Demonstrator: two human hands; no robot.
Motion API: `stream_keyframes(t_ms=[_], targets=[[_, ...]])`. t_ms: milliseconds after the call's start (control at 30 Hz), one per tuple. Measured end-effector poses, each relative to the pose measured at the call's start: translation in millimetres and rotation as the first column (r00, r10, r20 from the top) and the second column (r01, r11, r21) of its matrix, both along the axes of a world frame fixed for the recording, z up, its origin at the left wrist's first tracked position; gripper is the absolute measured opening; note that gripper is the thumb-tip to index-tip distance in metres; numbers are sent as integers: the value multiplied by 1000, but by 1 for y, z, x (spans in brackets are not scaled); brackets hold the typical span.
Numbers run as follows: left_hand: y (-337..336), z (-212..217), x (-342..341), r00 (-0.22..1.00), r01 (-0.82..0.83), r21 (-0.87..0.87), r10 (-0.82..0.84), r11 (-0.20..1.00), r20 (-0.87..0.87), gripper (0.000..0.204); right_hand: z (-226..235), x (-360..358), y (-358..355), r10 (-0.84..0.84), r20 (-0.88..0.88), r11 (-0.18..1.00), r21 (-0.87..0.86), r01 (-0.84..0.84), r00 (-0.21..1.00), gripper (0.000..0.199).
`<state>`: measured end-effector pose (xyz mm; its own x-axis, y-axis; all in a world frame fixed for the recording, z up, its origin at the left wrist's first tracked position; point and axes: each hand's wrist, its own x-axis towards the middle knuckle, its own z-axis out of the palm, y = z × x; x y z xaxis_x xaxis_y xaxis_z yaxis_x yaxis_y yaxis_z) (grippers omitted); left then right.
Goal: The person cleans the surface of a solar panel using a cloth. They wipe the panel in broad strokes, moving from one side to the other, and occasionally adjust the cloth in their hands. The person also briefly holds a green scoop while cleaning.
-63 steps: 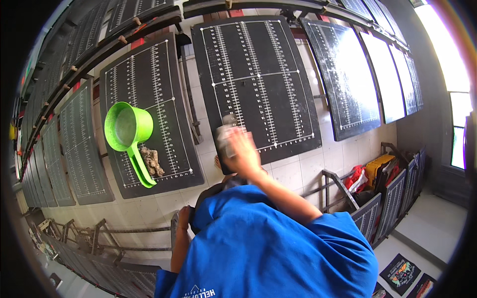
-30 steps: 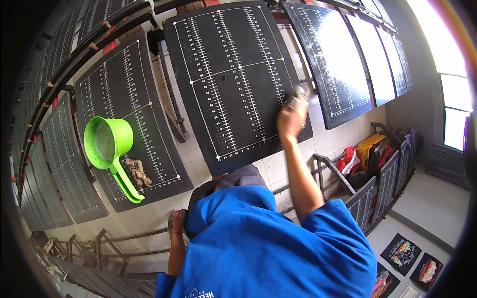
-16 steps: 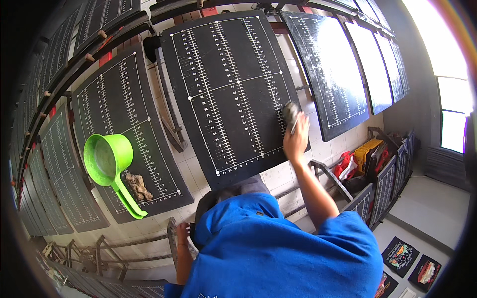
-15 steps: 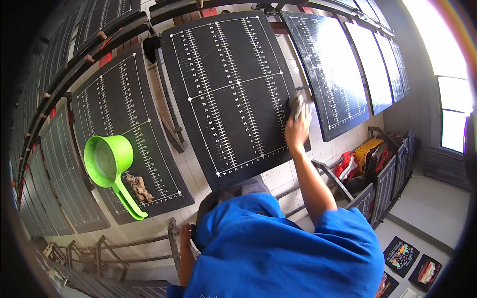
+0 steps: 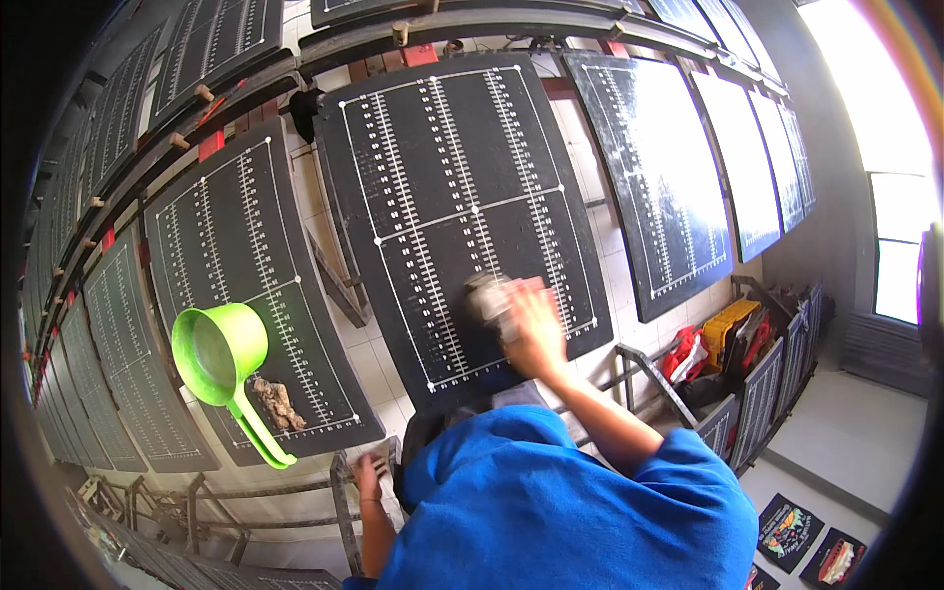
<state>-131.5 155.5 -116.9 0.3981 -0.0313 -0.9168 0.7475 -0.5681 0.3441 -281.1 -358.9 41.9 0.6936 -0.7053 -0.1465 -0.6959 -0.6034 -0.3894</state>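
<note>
My right hand [image 5: 536, 326] is closed on a blurred grey-beige pad [image 5: 488, 299] and presses it on the lower middle of a black board [image 5: 433, 295] with white ruled scales and a white outline. Whether the pad is a cloth or a block I cannot make out. Down by a metal rack, my left hand [image 5: 370, 476] hangs low with its fingers loosely apart, apparently holding nothing. On the neighbouring black board [image 5: 329, 374] to the left stands a green dipper [image 5: 240, 334] with its long handle. Beside that handle lies a crumpled brown rag [image 5: 279, 403].
More black boards, such as a glossy one [image 5: 629, 197] at the right, stand in rows on metal racks [image 5: 265, 511]. A yellow crate [image 5: 728, 329] and red bags [image 5: 685, 354] sit at the right. A bright window [image 5: 897, 236] is beyond.
My right hand has swept the pad from the board's right edge leftward and down to its lower middle. The left hand shows more fully beside the rack. The view has tilted slightly.
</note>
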Motion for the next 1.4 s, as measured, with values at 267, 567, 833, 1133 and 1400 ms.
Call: stream_keyframes(t_ms=[267, 567, 833, 1133, 1400], targets=[[3, -15, -52, 880, 454, -140, -418, 880, 226, 32, -29, 163, -277, -397, 333, 829, -269, 490, 855, 36], [-70, 20, -14, 996, -45, -41, 47, 998, 69, 39, -11, 145, -22, 621, 325, 759, -22, -650, 714, 59], [9, 3, -105, 987, 119, 32, -115, 992, -116, 36, -53, 95, -265, -255, 247, 827, -444, 343, 935, 58], [-45, 24, -96, 995, -92, -26, 91, 995, -27, 40, -47, 427, -200, 207, 286, 962, -233, -142, 935, 66], [-52, 18, -115, 975, -207, 10, 207, 978, -86, 35, -31, 225, -53, 607, 139, 784, -267, -561, 782, 59]])
